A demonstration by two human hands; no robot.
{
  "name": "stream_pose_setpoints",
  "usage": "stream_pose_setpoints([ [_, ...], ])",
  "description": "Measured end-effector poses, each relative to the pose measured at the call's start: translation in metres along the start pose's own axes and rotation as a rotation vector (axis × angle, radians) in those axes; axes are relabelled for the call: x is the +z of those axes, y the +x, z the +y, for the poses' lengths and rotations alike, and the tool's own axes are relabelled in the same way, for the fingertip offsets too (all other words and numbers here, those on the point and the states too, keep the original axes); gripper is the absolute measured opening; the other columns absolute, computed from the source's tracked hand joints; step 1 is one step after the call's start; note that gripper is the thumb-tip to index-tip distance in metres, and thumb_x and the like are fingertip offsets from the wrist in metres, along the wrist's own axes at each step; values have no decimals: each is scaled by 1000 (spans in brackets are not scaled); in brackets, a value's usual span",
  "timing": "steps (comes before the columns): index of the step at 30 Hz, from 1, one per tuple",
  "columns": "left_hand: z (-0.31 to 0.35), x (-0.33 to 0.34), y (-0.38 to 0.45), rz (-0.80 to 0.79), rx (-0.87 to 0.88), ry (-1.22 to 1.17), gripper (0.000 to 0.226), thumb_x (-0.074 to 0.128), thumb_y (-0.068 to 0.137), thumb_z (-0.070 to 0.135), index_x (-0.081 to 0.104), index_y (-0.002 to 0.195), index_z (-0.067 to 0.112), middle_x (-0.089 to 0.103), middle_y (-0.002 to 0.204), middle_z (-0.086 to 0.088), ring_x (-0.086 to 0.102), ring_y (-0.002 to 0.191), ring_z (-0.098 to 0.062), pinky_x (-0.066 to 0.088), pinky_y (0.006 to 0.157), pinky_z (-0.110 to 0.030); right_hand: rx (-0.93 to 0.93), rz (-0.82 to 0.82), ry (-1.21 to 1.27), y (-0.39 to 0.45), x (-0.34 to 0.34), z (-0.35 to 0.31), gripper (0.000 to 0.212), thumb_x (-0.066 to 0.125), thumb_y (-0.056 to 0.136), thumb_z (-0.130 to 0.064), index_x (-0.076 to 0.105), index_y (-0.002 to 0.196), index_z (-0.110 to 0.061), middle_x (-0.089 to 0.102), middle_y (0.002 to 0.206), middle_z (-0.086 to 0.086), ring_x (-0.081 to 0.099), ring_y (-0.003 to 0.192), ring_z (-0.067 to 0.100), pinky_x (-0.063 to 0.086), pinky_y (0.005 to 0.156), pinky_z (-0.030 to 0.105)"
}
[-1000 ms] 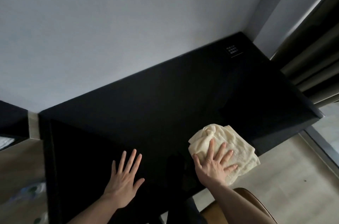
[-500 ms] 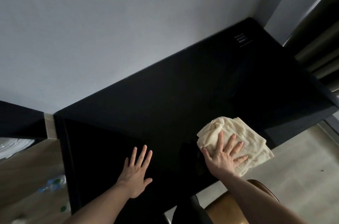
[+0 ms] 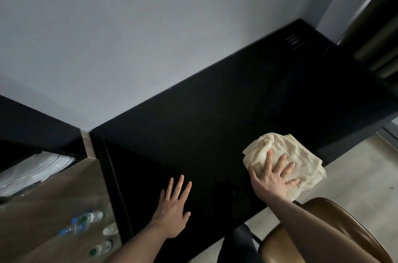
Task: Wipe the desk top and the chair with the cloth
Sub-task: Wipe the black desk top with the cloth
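— On the black desk top (image 3: 215, 122), what had changed since a second before?
— Little: the cream cloth (image 3: 297, 155) stayed at the near edge, partly overhanging it, above the brown chair (image 3: 336, 230).
— Room to move?
— Bare surface ran to the wall.
— Hands?
— The right hand (image 3: 272, 178) pressed the cloth, fingers spread; the left hand (image 3: 173, 211) lay flat, released.

A hotel-type guest room or furnished bedroom. A built-in black desk (image 3: 215, 122) runs along a plain pale wall (image 3: 150, 36) into a corner beside heavy curtains (image 3: 379, 32). A brown leather chair (image 3: 336, 230) stands at the desk; to the left, a wooden shelf (image 3: 53, 209) carries small water bottles (image 3: 86, 221) and folded white linen (image 3: 32, 170).
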State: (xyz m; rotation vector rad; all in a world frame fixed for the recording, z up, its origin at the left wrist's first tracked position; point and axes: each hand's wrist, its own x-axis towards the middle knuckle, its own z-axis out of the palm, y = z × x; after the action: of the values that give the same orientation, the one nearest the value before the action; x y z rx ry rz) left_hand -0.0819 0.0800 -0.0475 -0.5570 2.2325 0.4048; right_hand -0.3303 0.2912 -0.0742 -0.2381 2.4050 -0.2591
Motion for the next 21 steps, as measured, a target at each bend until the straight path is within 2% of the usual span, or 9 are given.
stream_pose_setpoints([
  [3,-44,22,-26,72,16,-26,88,46,106,45,-21,162,33,-39,164,1,-29,155,-32,-5,126,-48,-11,1,10,-45,51,-32,93,28,97,-78,-31,159,-43,-43,166,6,-39,153,41,-17,119,76],
  [10,-140,65,-91,72,-11,-71,85,47,105,40,-11,166,29,-29,170,2,-17,160,-29,0,130,-50,-72,-32,-35,-148,163,-120,90,26,100,-73,-34,159,-42,-46,165,7,-43,150,42,-16,119,75],
  [16,-187,86,-127,146,-97,-109,82,46,100,23,-2,167,26,-17,174,-1,-4,161,-27,10,130,-46,-237,-191,-17,-240,240,-180,88,26,101,-73,-34,157,-43,-54,159,4,-53,143,37,-26,116,72],
  [19,-184,86,-139,244,-110,-184,87,48,94,14,3,167,23,-12,174,-2,1,161,-26,13,129,-37,-311,-254,50,-257,254,-189,79,29,102,-70,-14,165,-48,-44,163,-6,-46,149,33,-25,119,69],
  [21,-173,89,-141,326,-74,-234,89,50,92,9,5,167,21,-8,174,-3,4,161,-25,15,128,-33,-324,-263,176,-253,248,-183,66,30,105,-67,13,166,-50,-23,171,-15,-31,158,26,-15,126,64],
])
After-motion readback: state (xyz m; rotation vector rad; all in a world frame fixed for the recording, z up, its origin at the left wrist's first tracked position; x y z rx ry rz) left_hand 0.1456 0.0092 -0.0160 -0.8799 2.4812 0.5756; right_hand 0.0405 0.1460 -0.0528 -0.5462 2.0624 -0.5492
